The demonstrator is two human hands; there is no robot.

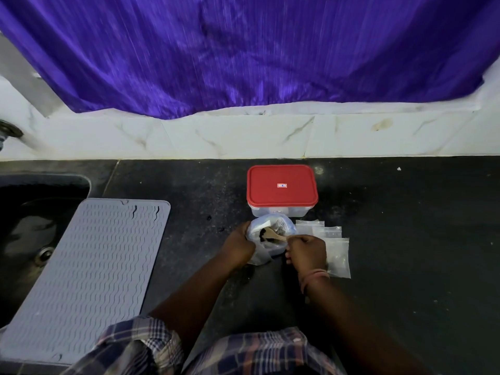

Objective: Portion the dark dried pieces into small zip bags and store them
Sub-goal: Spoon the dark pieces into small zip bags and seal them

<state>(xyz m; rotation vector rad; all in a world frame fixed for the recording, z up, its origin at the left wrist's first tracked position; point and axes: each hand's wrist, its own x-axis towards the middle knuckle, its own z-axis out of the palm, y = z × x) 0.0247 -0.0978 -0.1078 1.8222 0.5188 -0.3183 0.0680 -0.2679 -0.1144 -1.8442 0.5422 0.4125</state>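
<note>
The left hand (238, 243) grips the plastic bag (266, 239); the right hand (307, 251) holds the wooden spoon (273, 234), its bowl pointing left into the bag, with the zip bags (334, 250) just to its right.

The black counter (392, 239) carries a red-lidded box (282, 189), plastic bag (266, 234), small zip bags (334, 246) (overlapping) and grey mat (89, 272).

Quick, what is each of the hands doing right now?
Left hand: closed, gripping the side of the clear plastic bag.
Right hand: closed, holding the wooden spoon that dips into the bag.
</note>
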